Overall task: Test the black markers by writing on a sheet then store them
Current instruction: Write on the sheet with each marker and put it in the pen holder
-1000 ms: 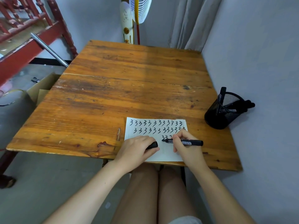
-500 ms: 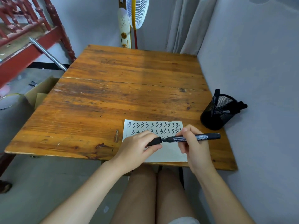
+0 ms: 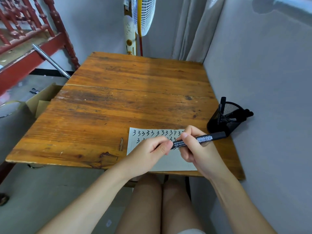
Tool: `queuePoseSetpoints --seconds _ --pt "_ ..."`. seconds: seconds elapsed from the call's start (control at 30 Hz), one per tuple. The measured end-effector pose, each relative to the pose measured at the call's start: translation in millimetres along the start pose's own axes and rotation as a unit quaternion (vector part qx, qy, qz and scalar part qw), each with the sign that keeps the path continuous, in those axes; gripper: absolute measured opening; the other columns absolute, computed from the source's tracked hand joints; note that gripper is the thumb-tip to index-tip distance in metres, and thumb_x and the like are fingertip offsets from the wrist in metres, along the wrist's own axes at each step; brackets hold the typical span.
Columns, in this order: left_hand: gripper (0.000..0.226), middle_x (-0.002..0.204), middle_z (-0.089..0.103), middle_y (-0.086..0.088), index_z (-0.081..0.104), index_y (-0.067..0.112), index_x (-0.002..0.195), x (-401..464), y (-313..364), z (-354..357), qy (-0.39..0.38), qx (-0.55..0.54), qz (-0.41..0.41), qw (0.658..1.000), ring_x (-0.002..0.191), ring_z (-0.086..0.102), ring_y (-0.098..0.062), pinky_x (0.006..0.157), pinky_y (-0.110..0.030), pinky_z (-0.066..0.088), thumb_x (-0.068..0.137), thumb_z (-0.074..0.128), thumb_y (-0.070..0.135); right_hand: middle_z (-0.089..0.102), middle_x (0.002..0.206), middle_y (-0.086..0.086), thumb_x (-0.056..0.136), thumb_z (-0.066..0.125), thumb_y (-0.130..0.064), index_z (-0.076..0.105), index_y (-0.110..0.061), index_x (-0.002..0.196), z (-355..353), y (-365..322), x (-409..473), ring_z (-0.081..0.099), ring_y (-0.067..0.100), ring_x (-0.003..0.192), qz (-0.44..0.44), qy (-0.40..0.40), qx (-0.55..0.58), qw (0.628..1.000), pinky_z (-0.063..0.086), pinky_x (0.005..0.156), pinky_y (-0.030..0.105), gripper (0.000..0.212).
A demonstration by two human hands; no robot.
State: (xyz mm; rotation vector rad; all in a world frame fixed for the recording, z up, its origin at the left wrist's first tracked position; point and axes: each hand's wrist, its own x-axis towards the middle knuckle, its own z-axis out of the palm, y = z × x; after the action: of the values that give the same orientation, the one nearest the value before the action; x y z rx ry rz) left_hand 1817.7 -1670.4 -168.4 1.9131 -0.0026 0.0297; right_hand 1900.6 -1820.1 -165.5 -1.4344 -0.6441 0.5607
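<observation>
— Wooden brown table [image 3: 118, 105] first. Why is the left hand [image 3: 148, 152] curled up?
— Its fingers pinch the cap end of the long black marker [image 3: 202, 139], I think to snap it shut.
— And the right hand [image 3: 199, 149]?
— It grips the marker's middle, above the white sheet of paper full of threes [image 3: 152, 132].
— Where next?
— Probably the black mesh cup [image 3: 224, 119], far right, holding other markers.

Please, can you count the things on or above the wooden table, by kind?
Paper sheet: 1
Mesh pen holder: 1
Marker held in both hands: 1
Markers inside the holder: several, exact number cannot be told
Total: 3, plus the markers in the holder
</observation>
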Motion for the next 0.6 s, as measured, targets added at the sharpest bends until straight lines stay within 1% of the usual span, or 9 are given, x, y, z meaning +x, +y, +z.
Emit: queuePoseSetpoints --seconds 0.07,0.17,0.27,0.33,0.4,0.47,0.53,0.57,0.6 --pt "0.033 0.045 0.033 0.014 0.046 0.014 0.07 1.0 5.2 -5.0 -0.054 -0.086 -0.034 0.994 0.043 0.026 -0.003 0.042 -0.013 0.024 0.086 0.039 0.042 0.05 0.042 -0.004 0.087 0.053 -0.036 0.048 -0.01 0.066 0.2 -3.3 -0.2 0.038 0.005 0.037 -0.035 -0.014 -0.019 0.999 0.033 0.041 0.017 0.034" --pt "0.036 0.048 0.027 0.012 0.045 0.012 0.069 -2.2 7.3 -8.9 -0.117 -0.18 -0.076 0.974 0.044 0.019 -0.008 0.041 -0.018 0.018 0.088 0.04 0.042 0.053 0.044 -0.008 0.089 0.049 -0.028 0.047 -0.017 0.064 1.7 -6.5 -2.0 0.044 0.002 0.04 -0.086 -0.047 -0.047 0.994 0.037 0.046 0.013 0.028" --pt "0.036 0.049 0.023 0.01 0.045 0.014 0.067 -8.7 3.5 -6.6 -0.15 -0.256 -0.111 0.948 0.043 0.016 -0.007 0.039 -0.019 0.014 0.089 0.043 0.042 0.055 0.049 -0.009 0.091 0.048 -0.024 0.047 -0.012 0.066 4.5 0.7 -7.5 0.049 0.003 0.046 -0.086 -0.06 -0.073 0.992 0.04 0.054 0.011 0.028" --pt "0.035 0.049 0.024 0.011 0.046 0.014 0.068 -10.6 -2.9 -2.7 -0.152 -0.24 -0.132 0.95 0.044 0.016 -0.008 0.039 -0.019 0.015 0.089 0.044 0.043 0.059 0.051 -0.005 0.09 0.05 -0.03 0.05 -0.013 0.068 5.7 10.1 -13.2 0.049 0.003 0.046 -0.052 -0.066 -0.07 0.994 0.039 0.052 0.012 0.027" --pt "0.034 0.05 0.025 0.012 0.049 0.015 0.07 -10.3 -9.7 -0.8 -0.137 -0.192 -0.136 0.962 0.046 0.017 -0.008 0.042 -0.019 0.016 0.088 0.043 0.043 0.062 0.055 -0.003 0.086 0.052 -0.039 0.053 -0.017 0.073 5.2 15.4 -18.1 0.049 0.001 0.047 -0.009 -0.072 -0.087 0.994 0.038 0.051 0.013 0.025" --pt "0.032 0.052 0.026 0.011 0.049 0.014 0.072 -6.5 -15.5 -5.0 -0.117 -0.158 -0.126 0.972 0.047 0.019 -0.008 0.043 -0.018 0.017 0.087 0.044 0.043 0.062 0.057 -0.007 0.081 0.053 -0.042 0.056 -0.023 0.087 0.7 13.2 -20.5 0.049 0.001 0.05 0.019 -0.05 -0.106 0.993 0.038 0.05 0.013 0.021" --pt "0.031 0.054 0.027 0.007 0.051 0.015 0.072 -1.2 -19.0 -13.6 -0.098 -0.121 -0.117 0.981 0.049 0.022 -0.009 0.045 -0.018 0.02 0.085 0.047 0.043 0.059 0.054 -0.009 0.085 0.057 -0.031 0.056 -0.022 0.096 -9.9 5.1 -19.6 0.046 0.003 0.047 0.031 0.02 -0.076 0.996 0.036 0.044 0.013 0.014" --pt "0.029 0.055 0.028 0.006 0.053 0.016 0.073 1.9 -20.9 -16.9 -0.083 -0.11 -0.114 0.984 0.049 0.023 -0.009 0.045 -0.019 0.021 0.084 0.048 0.042 0.058 0.054 -0.009 0.09 0.056 -0.022 0.056 -0.02 0.094 -16.6 0.3 -18.4 0.045 0.004 0.046 0.028 0.054 -0.074 0.995 0.035 0.042 0.013 0.005" --pt "0.027 0.055 0.029 0.006 0.055 0.016 0.075 5.0 -21.4 -18.2 -0.064 -0.113 -0.11 0.985 0.049 0.024 -0.009 0.045 -0.02 0.022 0.083 0.049 0.041 0.058 0.055 -0.009 0.092 0.053 -0.015 0.056 -0.018 0.091 -22.5 -5.1 -17.0 0.044 0.003 0.045 0.019 0.073 -0.089 0.993 0.034 0.041 0.013 0.004"
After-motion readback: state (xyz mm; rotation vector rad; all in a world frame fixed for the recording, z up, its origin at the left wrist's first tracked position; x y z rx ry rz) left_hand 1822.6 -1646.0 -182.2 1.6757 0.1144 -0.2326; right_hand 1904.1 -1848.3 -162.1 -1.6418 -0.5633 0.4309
